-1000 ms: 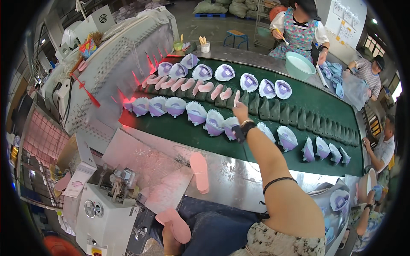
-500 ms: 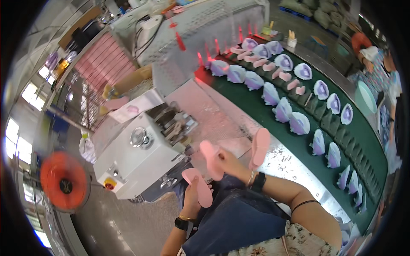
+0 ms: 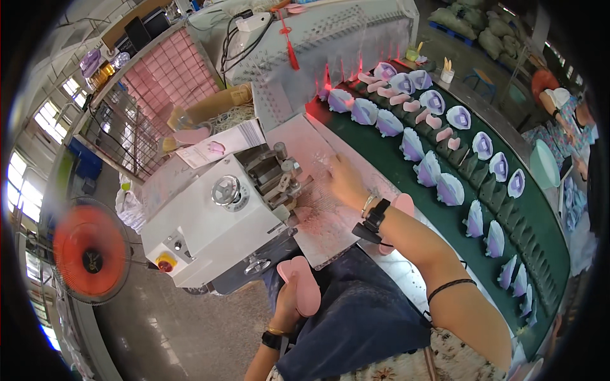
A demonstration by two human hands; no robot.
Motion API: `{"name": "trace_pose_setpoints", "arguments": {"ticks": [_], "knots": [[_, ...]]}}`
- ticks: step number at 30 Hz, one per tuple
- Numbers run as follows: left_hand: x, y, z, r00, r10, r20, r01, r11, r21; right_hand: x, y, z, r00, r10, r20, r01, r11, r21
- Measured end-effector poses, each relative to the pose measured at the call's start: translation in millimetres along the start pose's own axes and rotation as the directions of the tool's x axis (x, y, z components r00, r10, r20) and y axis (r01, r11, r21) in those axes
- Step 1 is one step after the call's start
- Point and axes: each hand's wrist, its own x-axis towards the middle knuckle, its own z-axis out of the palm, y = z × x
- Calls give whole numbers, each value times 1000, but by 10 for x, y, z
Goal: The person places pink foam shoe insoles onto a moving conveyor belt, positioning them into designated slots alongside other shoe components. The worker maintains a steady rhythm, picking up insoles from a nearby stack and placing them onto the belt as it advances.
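Observation:
My left hand (image 3: 287,301) is closed round pink shoe insoles (image 3: 307,291), at least two stacked together, held low over my dark blue apron. My right hand (image 3: 348,181) is stretched over the dusty pink work board (image 3: 305,136) right of the white machine (image 3: 213,222), its back facing up. No insole shows in it, and its fingertips are partly hidden. Pink crumbs and dust lie on the board near the machine's roller head (image 3: 286,181). More pink insoles (image 3: 403,203) rest by the belt's near edge, partly covered by my right wrist.
On the right a green conveyor belt (image 3: 438,222) carries rows of purple-white shoe uppers (image 3: 429,168) and small pink pieces. An orange fan (image 3: 89,251) stands at the left. A pink-filled wire rack (image 3: 168,76) is behind the machine. Another person (image 3: 565,114) works at the far right.
My right hand has let go of its pink insole and moved up and away onto the dusty board. The left hand now holds insoles stacked together. The view has shifted slightly.

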Motion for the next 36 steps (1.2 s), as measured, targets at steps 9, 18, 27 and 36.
{"name": "trace_pose_setpoints", "arguments": {"ticks": [9,18,27,36], "knots": [[-9,-19,-106,988,58,-143,-57,998,12,163,169,952,892,436,119,-448,823,348],[101,-181,-180,899,374,228,-437,801,409,320,724,-420,731,670,132,-506,401,764],[367,-186,548,990,64,129,-78,992,103,-1729,3952,-2483,419,676,-606,-786,604,130],[319,-231,604,989,6,148,-18,997,80,-739,2911,-1806,747,236,-621,-136,969,205]]}}
